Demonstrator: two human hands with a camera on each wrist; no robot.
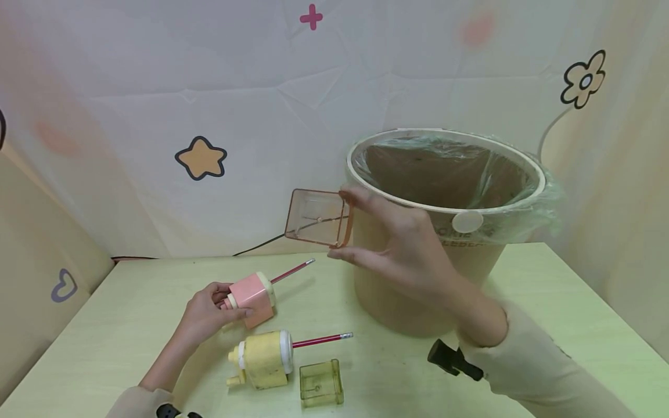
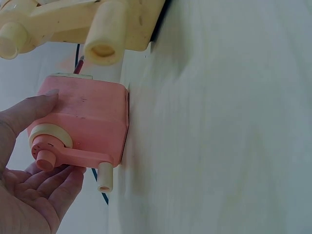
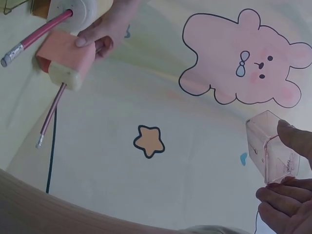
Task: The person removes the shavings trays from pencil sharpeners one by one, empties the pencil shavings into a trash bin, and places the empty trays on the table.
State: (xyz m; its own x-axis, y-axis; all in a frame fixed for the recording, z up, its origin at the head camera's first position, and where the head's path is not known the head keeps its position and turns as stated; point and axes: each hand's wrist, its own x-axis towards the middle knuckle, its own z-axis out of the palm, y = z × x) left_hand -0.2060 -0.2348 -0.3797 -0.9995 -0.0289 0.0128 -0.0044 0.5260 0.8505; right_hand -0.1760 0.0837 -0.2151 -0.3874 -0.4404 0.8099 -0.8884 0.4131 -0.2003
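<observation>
My left hand (image 1: 206,313) grips the pink pencil sharpener (image 1: 253,296) around its body, thumb on one side and fingers on the other. Out of its front sticks a red pencil (image 1: 292,271); the crank faces the left wrist camera. Raised beside the bin, my right hand (image 1: 405,249) pinches a clear pinkish shavings drawer (image 1: 316,217) between thumb and fingers. No shavings show inside that drawer. Nearer me stands a yellow pencil sharpener (image 1: 266,360) with another red pencil (image 1: 321,340) in it. A clear yellow drawer (image 1: 321,383) lies on the table to its right.
A large beige bin (image 1: 428,290) lined with a thin greenish plastic bag (image 1: 543,203) stands at the back right, just behind my right hand. Behind the table (image 1: 146,325) hangs a printed cloth (image 1: 251,116). A dark cord (image 1: 258,245) runs along the table's back edge.
</observation>
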